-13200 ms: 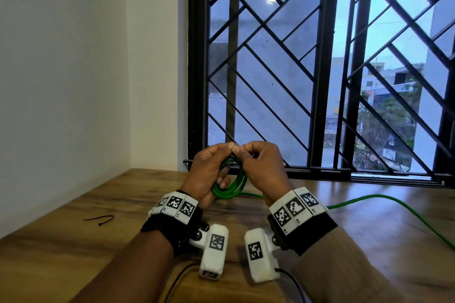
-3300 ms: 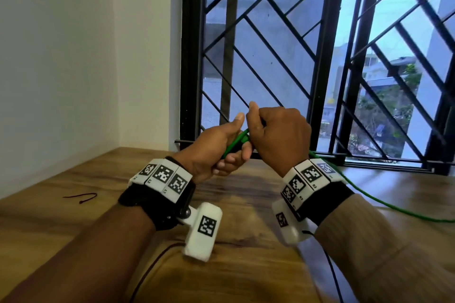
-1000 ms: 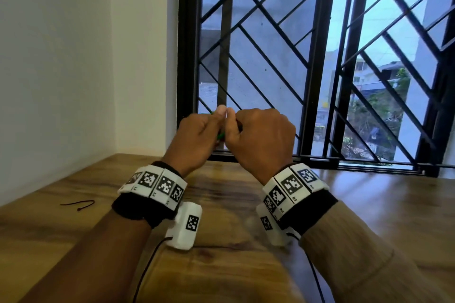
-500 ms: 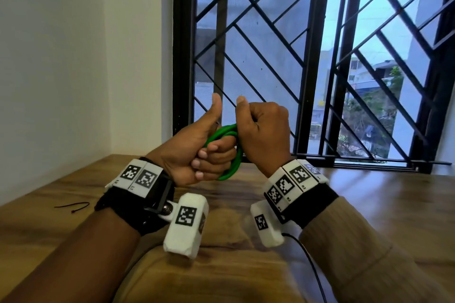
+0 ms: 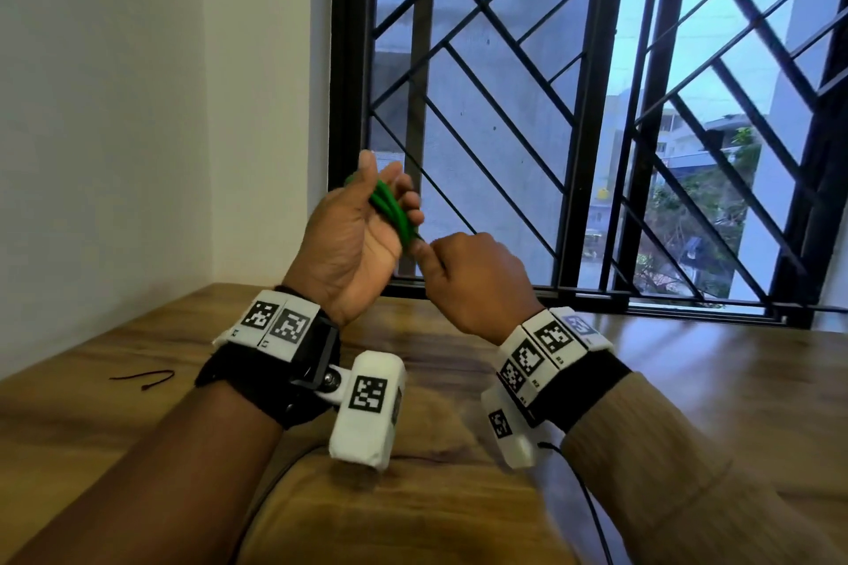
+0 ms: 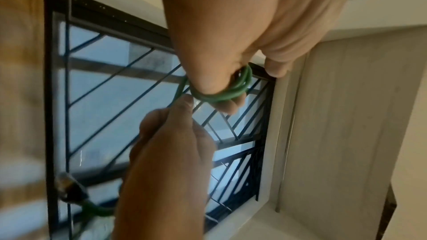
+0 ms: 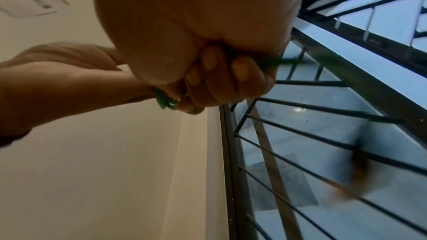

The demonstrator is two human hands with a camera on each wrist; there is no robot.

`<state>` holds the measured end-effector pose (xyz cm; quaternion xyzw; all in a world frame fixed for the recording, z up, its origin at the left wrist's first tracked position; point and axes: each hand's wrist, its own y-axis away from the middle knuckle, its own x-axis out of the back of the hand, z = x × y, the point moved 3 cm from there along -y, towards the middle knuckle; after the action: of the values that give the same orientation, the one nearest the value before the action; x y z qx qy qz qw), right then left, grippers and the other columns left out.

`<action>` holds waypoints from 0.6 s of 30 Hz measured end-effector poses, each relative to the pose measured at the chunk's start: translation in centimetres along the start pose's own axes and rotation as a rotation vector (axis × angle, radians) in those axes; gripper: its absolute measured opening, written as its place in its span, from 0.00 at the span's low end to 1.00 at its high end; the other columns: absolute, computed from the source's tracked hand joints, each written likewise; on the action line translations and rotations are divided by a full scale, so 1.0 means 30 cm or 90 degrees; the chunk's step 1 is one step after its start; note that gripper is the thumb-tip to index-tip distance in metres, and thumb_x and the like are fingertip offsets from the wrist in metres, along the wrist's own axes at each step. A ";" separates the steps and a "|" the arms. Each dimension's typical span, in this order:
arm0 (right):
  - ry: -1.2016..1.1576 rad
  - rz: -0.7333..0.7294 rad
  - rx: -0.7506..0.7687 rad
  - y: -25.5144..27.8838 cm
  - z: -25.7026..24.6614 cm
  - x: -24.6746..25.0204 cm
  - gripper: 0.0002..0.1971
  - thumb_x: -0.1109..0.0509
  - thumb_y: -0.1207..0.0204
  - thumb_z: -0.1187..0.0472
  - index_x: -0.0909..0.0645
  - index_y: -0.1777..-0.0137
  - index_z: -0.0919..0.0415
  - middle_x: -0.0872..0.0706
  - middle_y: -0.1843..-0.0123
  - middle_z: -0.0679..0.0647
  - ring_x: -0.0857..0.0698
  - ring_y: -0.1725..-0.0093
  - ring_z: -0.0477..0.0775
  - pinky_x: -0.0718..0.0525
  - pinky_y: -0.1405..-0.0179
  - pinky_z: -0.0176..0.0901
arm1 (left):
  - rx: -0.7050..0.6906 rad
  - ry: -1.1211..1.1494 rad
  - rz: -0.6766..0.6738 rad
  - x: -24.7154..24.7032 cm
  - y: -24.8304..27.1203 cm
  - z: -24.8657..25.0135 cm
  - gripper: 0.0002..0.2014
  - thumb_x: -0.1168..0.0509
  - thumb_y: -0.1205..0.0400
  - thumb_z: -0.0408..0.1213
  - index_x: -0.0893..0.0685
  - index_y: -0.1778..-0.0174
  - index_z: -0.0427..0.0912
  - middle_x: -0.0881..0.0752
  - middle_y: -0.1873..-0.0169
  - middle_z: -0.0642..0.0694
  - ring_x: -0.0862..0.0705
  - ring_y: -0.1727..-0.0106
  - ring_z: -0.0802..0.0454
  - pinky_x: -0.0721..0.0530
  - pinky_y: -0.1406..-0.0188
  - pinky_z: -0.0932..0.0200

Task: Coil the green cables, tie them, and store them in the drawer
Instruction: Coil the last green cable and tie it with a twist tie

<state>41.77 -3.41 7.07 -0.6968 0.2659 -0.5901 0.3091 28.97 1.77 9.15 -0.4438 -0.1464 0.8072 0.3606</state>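
Note:
The green cable (image 5: 391, 210) is bunched into a small coil of several loops, held up in front of the window. My left hand (image 5: 385, 193) is raised with its palm toward me, fingers and thumb curled round the coil. In the left wrist view the loops (image 6: 223, 94) wrap over those fingers. My right hand (image 5: 426, 250) is a fist just below and to the right, pinching a strand that leaves the coil (image 6: 179, 91). The free end with its dark plug (image 6: 69, 187) swings blurred below the right hand. In the right wrist view only a bit of the cable (image 7: 165, 102) shows.
A thin black tie (image 5: 142, 378) lies on the wooden table (image 5: 688, 390) at the left, near the white wall (image 5: 114, 128). A black window grille (image 5: 573, 115) stands close behind the hands. No drawer is in view.
My left hand has risen and turned its palm toward me with the coil. My right hand has dropped lower and right, drawing a strand out. The trailing cable is off the table.

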 end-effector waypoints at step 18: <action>-0.083 0.384 0.093 0.027 -0.074 0.100 0.27 0.33 0.13 0.50 0.25 0.76 0.52 0.27 0.83 0.46 0.28 0.82 0.49 0.35 0.76 0.38 | -0.023 -0.825 -0.058 -0.007 0.058 -0.063 0.35 0.52 0.06 0.53 0.18 0.72 0.36 0.17 0.82 0.43 0.20 0.82 0.50 0.23 0.79 0.58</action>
<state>40.07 -6.41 8.69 -0.5990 0.3971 -0.4434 0.5356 29.81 0.27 7.25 0.1338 -0.3663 0.8928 0.2255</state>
